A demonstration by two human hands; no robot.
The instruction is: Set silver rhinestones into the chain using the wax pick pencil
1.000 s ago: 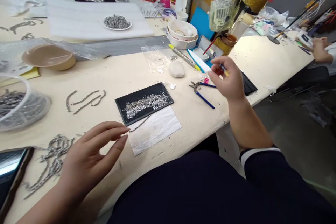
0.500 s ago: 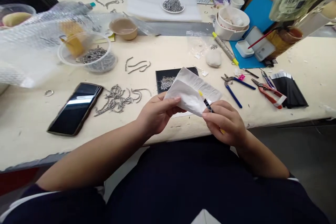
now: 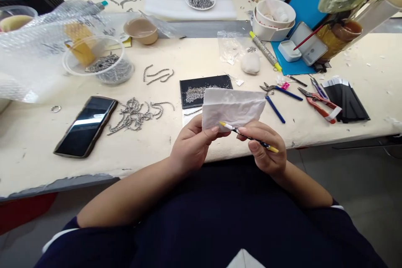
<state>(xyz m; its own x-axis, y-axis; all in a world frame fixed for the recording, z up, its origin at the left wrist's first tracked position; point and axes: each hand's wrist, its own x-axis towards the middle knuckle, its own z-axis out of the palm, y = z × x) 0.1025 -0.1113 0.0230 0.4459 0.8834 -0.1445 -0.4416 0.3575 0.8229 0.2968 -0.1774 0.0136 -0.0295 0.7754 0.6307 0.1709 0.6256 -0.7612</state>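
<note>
My left hand (image 3: 194, 142) pinches the lower left corner of a folded white tissue (image 3: 234, 106), holding it up above the table's front edge. My right hand (image 3: 266, 146) grips a slim pen-like stick (image 3: 251, 137) with yellow ends and a black-and-white shaft. Its yellow tip rests on or just over the lower part of the tissue, close to my left thumb; contact is hard to tell. Behind the tissue lies a black tray (image 3: 205, 80) of tiny shiny stones (image 3: 196, 93), partly covered from view.
Left are a phone (image 3: 85, 126), a heap of silver chains (image 3: 133, 115) and a clear tub (image 3: 114, 73). To the right lie blue-handled pliers (image 3: 275, 109), red-handled cutters (image 3: 320, 104), black strips (image 3: 345, 102) and a white lump (image 3: 250, 63). White bowls (image 3: 273, 25) stand behind.
The tissue has turned more level and upright. My right hand has swung the stick so its tip points left onto the tissue's lower part. The view has shifted slightly, showing more of the black tray.
</note>
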